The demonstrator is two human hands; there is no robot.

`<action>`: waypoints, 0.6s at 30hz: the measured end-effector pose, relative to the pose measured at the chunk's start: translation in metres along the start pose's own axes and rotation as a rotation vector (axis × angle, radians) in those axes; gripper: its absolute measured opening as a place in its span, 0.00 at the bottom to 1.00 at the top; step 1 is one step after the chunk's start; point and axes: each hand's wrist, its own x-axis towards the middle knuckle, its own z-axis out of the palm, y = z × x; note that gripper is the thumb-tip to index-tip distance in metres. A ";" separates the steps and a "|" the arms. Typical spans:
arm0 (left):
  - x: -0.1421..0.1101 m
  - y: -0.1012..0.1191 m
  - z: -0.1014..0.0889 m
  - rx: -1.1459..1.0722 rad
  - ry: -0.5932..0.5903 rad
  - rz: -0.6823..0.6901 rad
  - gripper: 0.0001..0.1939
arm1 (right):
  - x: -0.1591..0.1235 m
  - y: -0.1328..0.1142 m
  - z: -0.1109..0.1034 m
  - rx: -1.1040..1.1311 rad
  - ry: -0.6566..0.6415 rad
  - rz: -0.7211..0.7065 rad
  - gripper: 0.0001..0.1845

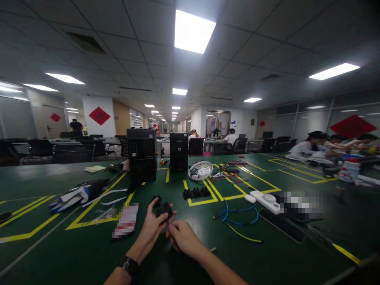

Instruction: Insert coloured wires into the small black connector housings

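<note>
My left hand [151,226], with a dark watch on the wrist, is closed around a small black block-shaped part [164,210], thumb on its near side. Touching the left fingers is my right hand [183,237], its thumb and forefinger pinched together just below the block. Whatever the right fingers hold is too small and covered to name. Another black piece [156,199] shows just beyond my left fingertips. Farther off lies a row of similar black parts [196,192]. A short yellow-green piece [213,249] shows beside my right forearm.
Two black computer towers [141,158] stand ahead on the green table [97,265]. A white basket [190,176], blue cable [240,220], yellow wire [245,234], white device [265,201] and dark phone-like slab [281,225] lie rightward. Gloves [71,198] and a blurred packet [126,221] lie left.
</note>
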 end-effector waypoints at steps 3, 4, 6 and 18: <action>0.002 0.011 -0.002 -0.059 -0.013 -0.076 0.26 | -0.007 -0.001 0.002 0.030 -0.013 -0.005 0.14; 0.003 0.014 -0.001 -0.097 0.009 -0.078 0.21 | -0.010 -0.002 0.002 0.021 -0.013 -0.019 0.13; 0.006 0.015 0.004 -0.163 0.046 -0.070 0.17 | -0.011 -0.004 0.002 -0.001 -0.023 -0.053 0.13; 0.010 0.013 0.025 -0.240 0.067 -0.031 0.07 | -0.012 -0.022 0.005 0.315 -0.020 0.017 0.13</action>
